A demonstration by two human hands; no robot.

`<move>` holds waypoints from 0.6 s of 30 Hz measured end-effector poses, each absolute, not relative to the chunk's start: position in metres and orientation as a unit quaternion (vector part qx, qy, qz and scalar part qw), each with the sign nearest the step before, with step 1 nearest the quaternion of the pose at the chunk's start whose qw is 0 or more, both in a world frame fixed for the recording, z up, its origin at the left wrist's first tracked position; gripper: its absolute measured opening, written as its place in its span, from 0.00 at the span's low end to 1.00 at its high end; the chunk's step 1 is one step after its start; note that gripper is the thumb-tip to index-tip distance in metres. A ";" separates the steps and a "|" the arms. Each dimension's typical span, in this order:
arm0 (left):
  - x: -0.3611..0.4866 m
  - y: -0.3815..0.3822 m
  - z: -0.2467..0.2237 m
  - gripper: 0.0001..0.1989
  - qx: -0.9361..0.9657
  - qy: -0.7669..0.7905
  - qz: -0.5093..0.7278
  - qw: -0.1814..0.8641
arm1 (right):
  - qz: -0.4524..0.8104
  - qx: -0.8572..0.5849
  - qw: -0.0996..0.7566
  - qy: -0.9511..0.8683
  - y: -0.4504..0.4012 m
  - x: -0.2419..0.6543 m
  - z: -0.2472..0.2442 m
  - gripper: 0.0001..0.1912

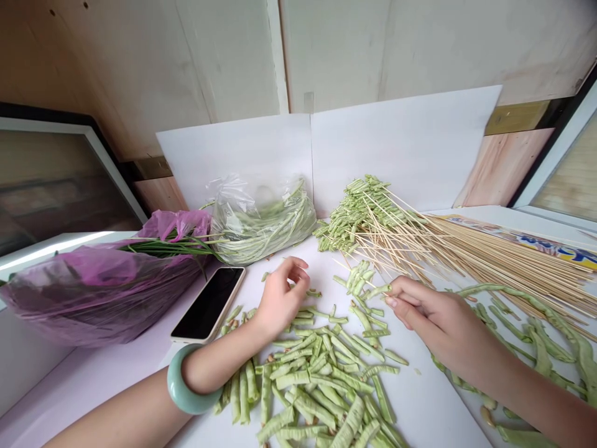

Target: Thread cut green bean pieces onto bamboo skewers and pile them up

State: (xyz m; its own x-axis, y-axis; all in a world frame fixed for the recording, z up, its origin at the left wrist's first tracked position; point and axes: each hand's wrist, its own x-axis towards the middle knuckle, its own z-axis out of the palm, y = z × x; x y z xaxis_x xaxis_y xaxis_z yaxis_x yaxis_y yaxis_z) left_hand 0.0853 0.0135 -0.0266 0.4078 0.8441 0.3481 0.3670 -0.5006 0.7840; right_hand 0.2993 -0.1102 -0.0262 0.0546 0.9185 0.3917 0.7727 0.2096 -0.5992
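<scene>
My right hand (426,311) pinches a thin bamboo skewer between thumb and fingers. Short green bean pieces (359,278) are threaded crosswise along this skewer, and one piece (377,291) sits close to my fingertips. My left hand (284,295), with a pale green bangle (180,379) on its wrist, hovers over the table. Its fingers are loosely bent and apart, and I see nothing in them; the thumb is mostly hidden. Below both hands spreads a loose pile of cut green bean pieces (321,379).
Behind lies a stack of filled bean skewers (368,202), beside many bare bamboo skewers (508,258) on colourful packaging (559,249). Further left are a clear bag of long beans (265,227), a purple bag (107,292) and a phone (209,305). Bean scraps (543,348) lie at right.
</scene>
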 end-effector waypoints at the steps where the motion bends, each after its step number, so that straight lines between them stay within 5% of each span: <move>1: 0.085 0.012 -0.025 0.09 0.813 0.397 0.330 0.268 | 0.089 -0.622 0.372 -0.683 -0.110 0.300 -0.026 0.13; 9: 0.083 -0.010 -0.010 0.12 0.882 0.466 0.068 -0.030 | 0.086 -0.617 0.367 -0.691 -0.111 0.297 -0.016 0.14; 15: 0.084 -0.010 -0.005 0.13 0.888 0.455 0.046 -0.054 | 0.091 -0.614 0.367 -0.693 -0.111 0.297 -0.021 0.14; 18: 0.083 -0.007 -0.007 0.10 0.890 0.437 0.131 0.003 | 0.100 -0.609 0.354 -0.703 -0.112 0.297 -0.019 0.14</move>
State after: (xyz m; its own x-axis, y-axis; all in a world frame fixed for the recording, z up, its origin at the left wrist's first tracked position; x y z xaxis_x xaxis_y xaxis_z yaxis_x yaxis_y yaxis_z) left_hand 0.0830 -0.0075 -0.0069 0.5835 0.7784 0.2314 0.7769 -0.6181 0.1202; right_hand 0.2966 -0.1115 -0.0191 -0.0083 0.9268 0.3756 0.7845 0.2389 -0.5723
